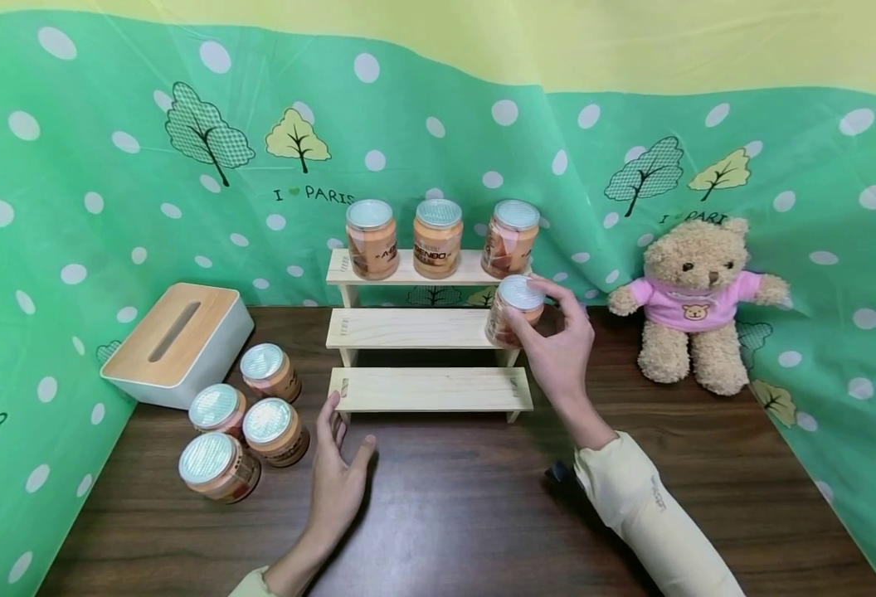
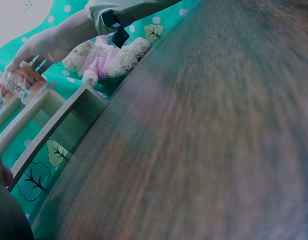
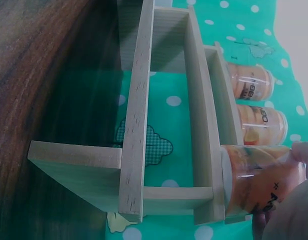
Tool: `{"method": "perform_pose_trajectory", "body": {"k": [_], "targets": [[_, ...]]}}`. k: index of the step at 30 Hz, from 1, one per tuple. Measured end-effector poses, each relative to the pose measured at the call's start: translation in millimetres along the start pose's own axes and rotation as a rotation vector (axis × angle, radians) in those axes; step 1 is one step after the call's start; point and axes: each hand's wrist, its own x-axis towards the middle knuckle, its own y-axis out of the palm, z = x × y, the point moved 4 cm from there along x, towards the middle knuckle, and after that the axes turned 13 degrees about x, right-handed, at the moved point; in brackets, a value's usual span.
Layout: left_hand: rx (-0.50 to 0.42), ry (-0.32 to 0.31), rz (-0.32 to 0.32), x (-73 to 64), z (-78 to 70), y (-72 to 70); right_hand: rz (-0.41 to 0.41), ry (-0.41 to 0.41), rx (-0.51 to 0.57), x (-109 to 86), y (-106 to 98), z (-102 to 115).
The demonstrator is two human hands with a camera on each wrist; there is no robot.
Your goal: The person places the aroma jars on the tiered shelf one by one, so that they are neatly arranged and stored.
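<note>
My right hand (image 1: 561, 352) grips a jar (image 1: 514, 311) with an orange label and a silvery lid, thumb on one side and fingers on the other. The jar stands at the right end of the middle step of a wooden three-step shelf (image 1: 423, 390); in the right wrist view, the held jar (image 3: 256, 180) has its base right at the step's board. Three like jars line the top step, among them a middle jar (image 1: 438, 240). My left hand (image 1: 339, 485) holds nothing, its fingers loosely spread and fingertips right by the left end of the bottom step.
Several more jars, including a front one (image 1: 217, 468), are grouped on the dark wood table (image 1: 453, 514) at the left. Behind them stands a white tissue box (image 1: 177, 344) with a wooden lid. A teddy bear (image 1: 695, 303) in a pink shirt sits against the green cloth at the right.
</note>
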Motion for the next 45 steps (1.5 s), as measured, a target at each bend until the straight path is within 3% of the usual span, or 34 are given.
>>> {"method": "perform_pose_trajectory", "body": {"k": [7, 17, 26, 36, 45], "targets": [[-0.001, -0.012, 0.001, -0.6, 0.9, -0.1, -0.008, -0.009, -0.080, 0.9, 0.9, -2.1], [-0.009, 0.000, 0.003, 0.3, 1.0, -0.2, -0.006, -0.011, -0.082, 1.6, 3.1, -1.5], [-0.009, 0.005, -0.001, -0.2, -0.1, -0.9, -0.017, -0.024, -0.102, -1.3, 20.6, 34.6], [-0.010, 0.006, 0.005, 0.1, -0.2, -0.5, -0.015, -0.021, -0.133, 3.4, 7.3, -2.1], [-0.004, 0.003, 0.008, 0.4, 0.7, 0.1, 0.026, -0.045, -0.129, 5.5, 3.3, 1.7]]}}
